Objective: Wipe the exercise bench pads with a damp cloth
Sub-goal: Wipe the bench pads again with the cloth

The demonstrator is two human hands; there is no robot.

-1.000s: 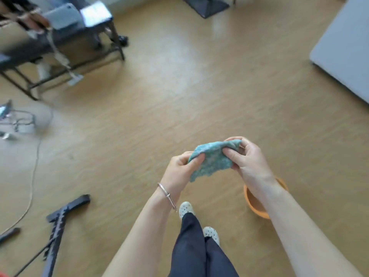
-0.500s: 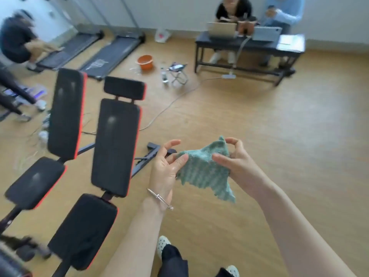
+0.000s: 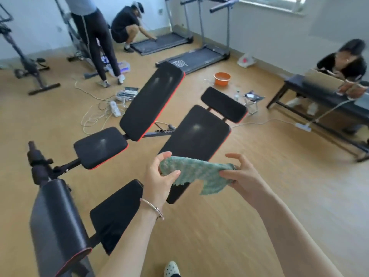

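Observation:
A teal cloth is stretched between my hands above the floor. My left hand pinches its left edge with thumb and fingers. My right hand pinches its right edge, the other fingers spread. Just beyond the cloth lies the near bench, with its black, red-trimmed back pad, its head pad and its seat pad at lower left. A second bench stands to the left, with a back pad and a seat pad. The cloth hides the lower end of the near back pad.
A black roller pad stands at lower left. An orange basin, cables with a power strip and a small stool lie on the wooden floor. Treadmills and people are at the back; a black table is at right.
My view swung from the bare floor and an orange basin to the benches. The cloth went from bunched to spread out wide between my hands, which moved apart.

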